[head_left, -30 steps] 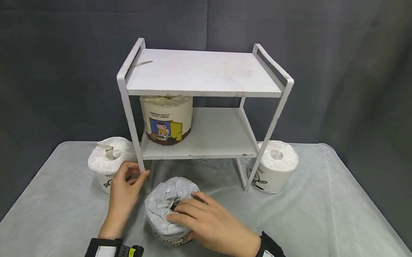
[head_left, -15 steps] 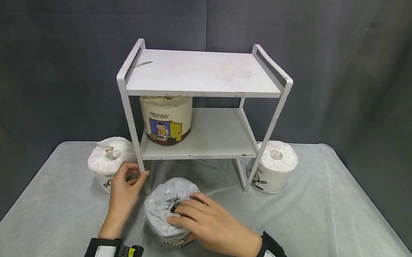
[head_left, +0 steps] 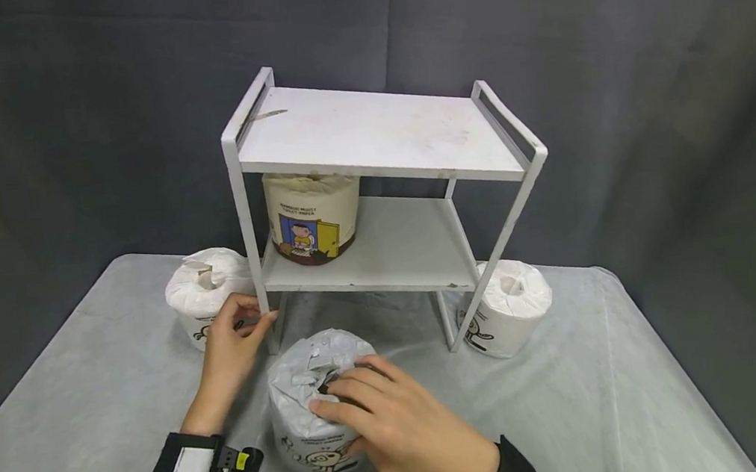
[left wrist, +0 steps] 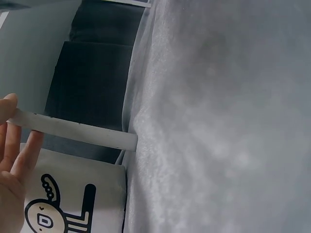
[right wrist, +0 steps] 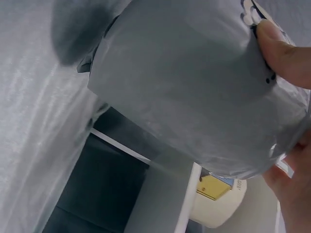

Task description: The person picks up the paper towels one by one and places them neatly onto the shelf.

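My left hand (head_left: 228, 348) pinches the front left leg of the white two-tier shelf (head_left: 375, 127); the left wrist view shows its fingers around that leg (left wrist: 73, 130). With my right hand (head_left: 404, 421) I grip a wrapped toilet roll (head_left: 300, 423) in front of the shelf, fingers at the hole in its top and thumb on its side. In the right wrist view the roll (right wrist: 180, 87) is tilted, its far edge over the cloth. A cream roll (head_left: 312, 215) with a blue and yellow picture stands on the lower tier, at its left.
One white roll (head_left: 210, 288) stands left of the shelf, close behind my left hand. Another white roll (head_left: 512, 307) stands by the right front leg. Grey cloth (head_left: 608, 396) covers the table, and a dark curtain (head_left: 609, 96) hangs behind.
My right hand and its roll have shifted slightly toward the front of the table, and more of the roll's printed side shows. The head view has moved a little. My left hand keeps its hold.
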The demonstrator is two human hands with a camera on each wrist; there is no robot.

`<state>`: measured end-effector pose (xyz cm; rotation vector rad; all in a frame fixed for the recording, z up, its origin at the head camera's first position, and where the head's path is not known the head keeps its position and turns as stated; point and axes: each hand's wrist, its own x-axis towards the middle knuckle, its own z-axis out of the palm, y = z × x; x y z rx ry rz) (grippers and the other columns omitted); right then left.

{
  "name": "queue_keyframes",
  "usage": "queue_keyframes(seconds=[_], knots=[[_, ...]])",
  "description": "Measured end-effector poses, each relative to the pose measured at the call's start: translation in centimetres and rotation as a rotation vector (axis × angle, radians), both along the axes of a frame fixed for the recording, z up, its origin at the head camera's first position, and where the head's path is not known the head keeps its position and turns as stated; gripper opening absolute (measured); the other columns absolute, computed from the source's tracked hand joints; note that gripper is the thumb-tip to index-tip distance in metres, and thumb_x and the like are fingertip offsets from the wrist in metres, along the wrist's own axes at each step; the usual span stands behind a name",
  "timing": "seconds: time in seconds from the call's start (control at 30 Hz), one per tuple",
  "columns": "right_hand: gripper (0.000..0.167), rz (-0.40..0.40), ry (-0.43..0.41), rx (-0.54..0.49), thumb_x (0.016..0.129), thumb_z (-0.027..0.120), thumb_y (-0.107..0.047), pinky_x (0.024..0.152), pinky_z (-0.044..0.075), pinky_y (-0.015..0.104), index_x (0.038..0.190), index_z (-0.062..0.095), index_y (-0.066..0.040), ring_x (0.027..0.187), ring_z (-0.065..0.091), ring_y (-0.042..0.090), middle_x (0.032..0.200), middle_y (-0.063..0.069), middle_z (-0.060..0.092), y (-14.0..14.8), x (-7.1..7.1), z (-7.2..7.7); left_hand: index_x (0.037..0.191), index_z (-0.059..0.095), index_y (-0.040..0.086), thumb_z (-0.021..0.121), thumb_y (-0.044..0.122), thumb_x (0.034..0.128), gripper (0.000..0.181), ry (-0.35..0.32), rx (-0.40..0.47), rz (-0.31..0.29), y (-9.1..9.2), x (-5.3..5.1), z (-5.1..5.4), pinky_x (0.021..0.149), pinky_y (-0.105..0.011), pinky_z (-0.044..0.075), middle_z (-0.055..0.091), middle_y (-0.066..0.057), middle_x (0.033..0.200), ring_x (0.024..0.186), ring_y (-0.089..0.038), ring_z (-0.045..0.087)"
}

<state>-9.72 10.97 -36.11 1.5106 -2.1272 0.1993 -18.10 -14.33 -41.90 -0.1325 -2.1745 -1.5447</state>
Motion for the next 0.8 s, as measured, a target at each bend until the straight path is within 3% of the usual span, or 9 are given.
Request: queue_keyframes(seconds=[0.13, 0.43, 0.8], knots=[[0.078, -0.001, -0.012, -0.049, 0.063, 0.091, -0.029, 0.108, 0.039, 0.037, 0.132, 0.058, -0.014, 0.111, 0.057, 0.019, 0.119, 0.001, 0.062, 0.2, 0.1, 0.5, 0.102, 0.059, -0.001, 0.073, 0.005, 0.0903, 0.019, 0.001, -0.002, -0.021, 0.1, 0.1, 0.2, 0.070, -0.009, 0.049, 0.064, -0.017, 0.099, 0.090, -0.008, 0.057], [0.073, 0.000, 0.044, -0.081, 0.065, 0.086, -0.028, 0.107, 0.040, 0.040, 0.131, 0.059, -0.013, 0.109, 0.058, 0.021, 0.116, 0.002, 0.062, 0.8, 0.0, 1.2, 0.101, 0.058, -0.001, 0.074, 0.004, 0.0892, 0.020, 0.000, 0.000, -0.005, 0.6, 0.0, -0.3, 0.069, -0.010, 0.049, 0.063, -0.016, 0.098, 0.091, -0.013, 0.057], [0.051, 0.033, 0.112, -0.123, 0.083, 0.068, -0.027, 0.105, 0.042, 0.042, 0.130, 0.059, -0.010, 0.107, 0.059, 0.024, 0.115, 0.006, 0.063, 0.9, -0.2, 2.7, 0.101, 0.057, -0.001, 0.074, 0.002, 0.0884, 0.021, -0.024, -0.030, 0.018, 0.0, -0.1, -0.1, 0.070, -0.008, 0.047, 0.061, -0.016, 0.098, 0.094, -0.026, 0.060]])
